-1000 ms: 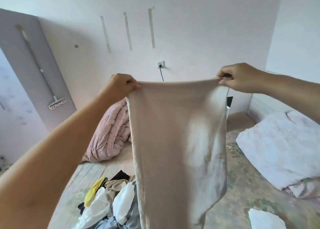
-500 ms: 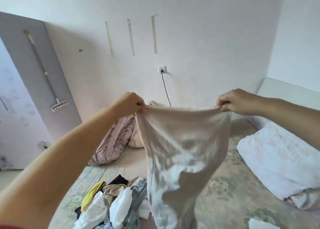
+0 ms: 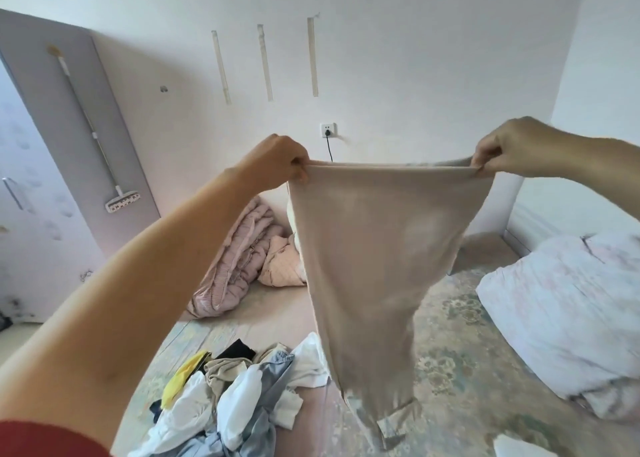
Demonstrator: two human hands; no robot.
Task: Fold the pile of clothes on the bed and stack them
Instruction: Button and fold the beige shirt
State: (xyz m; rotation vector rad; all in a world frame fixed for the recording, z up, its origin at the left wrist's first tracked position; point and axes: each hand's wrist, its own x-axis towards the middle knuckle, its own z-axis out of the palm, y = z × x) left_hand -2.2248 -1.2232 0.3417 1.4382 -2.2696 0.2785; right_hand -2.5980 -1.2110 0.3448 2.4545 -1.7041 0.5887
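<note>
A beige garment [image 3: 374, 255] hangs in the air in front of me, stretched flat by its top edge. My left hand [image 3: 277, 160] pinches its left top corner and my right hand [image 3: 502, 148] pinches the right top corner. Its lower end tapers and dangles just above the bed [image 3: 450, 370]. A loose pile of clothes [image 3: 235, 394], white, pale blue, beige, yellow and black, lies on the bed below my left arm.
A pink quilt [image 3: 239, 259] is bunched against the far wall. A white duvet [image 3: 568, 304] lies on the right of the bed. A small white item [image 3: 519, 448] sits at the bottom right. A mop [image 3: 100, 145] leans on the grey wardrobe at left.
Both hands have pulled further apart and the garment, rippled half a second ago, now hangs taut and smooth. Its bottom end has swung clear of the bed.
</note>
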